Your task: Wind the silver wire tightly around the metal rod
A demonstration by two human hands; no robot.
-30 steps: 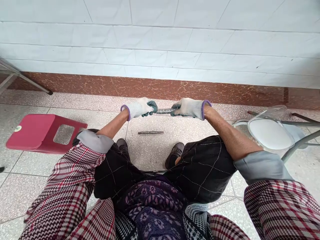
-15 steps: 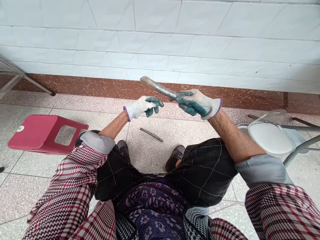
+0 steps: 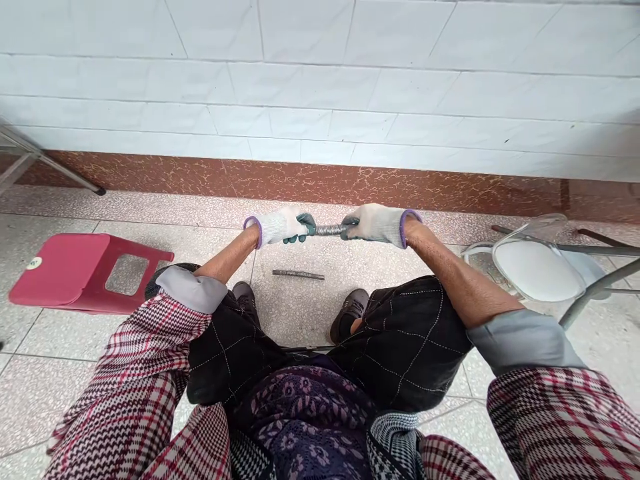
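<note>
I sit with both arms stretched out over my knees, wearing white knit gloves with green palms and purple cuffs. My left hand and my right hand are each closed round one end of a short grey threaded metal rod, held level between them. Only the middle of the rod shows between the gloves. A second, similar rod lies on the speckled tile floor just below my hands, in front of my dark shoes.
A red plastic stool lies at the left. A chair with a white seat and clear back stands at the right. A white tiled wall with a brown skirting faces me. Metal legs show at far left.
Half a second ago my right hand alone held the rod raised and tilted, with the left hand off it. Now the rod is level again, with both hands closed on its ends.
</note>
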